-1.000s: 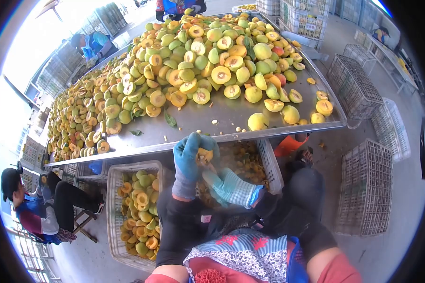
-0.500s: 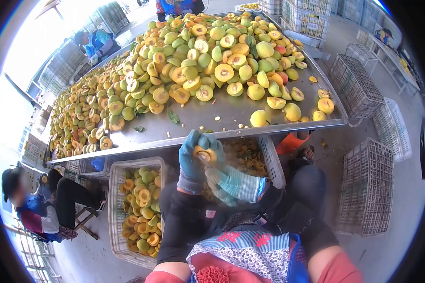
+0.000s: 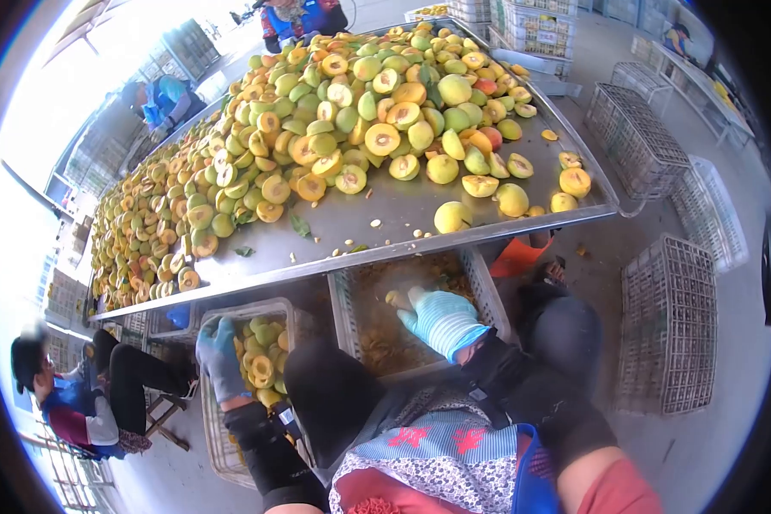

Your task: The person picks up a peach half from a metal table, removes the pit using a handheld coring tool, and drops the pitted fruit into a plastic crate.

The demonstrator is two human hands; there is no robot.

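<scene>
My left hand, in a blue-grey glove, is at the left side of a white crate of halved yellow-green fruit that look like peaches. Its fingers appear stretched out, with no fruit visible in them. Over a second crate holding brown scraps, my right hand wears a striped light-blue glove. The fingers are curled, and a small yellowish-brown piece shows at their tips, too blurred to name.
A metal table bears a big heap of whole and halved fruit above both crates. Stacked crates stand at the right. A seated co-worker is at the left; others are beyond the table.
My hands have parted. The left, which held a halved peach, has moved left to the fruit crate, and the fruit no longer shows. My right hand has moved slightly right and up.
</scene>
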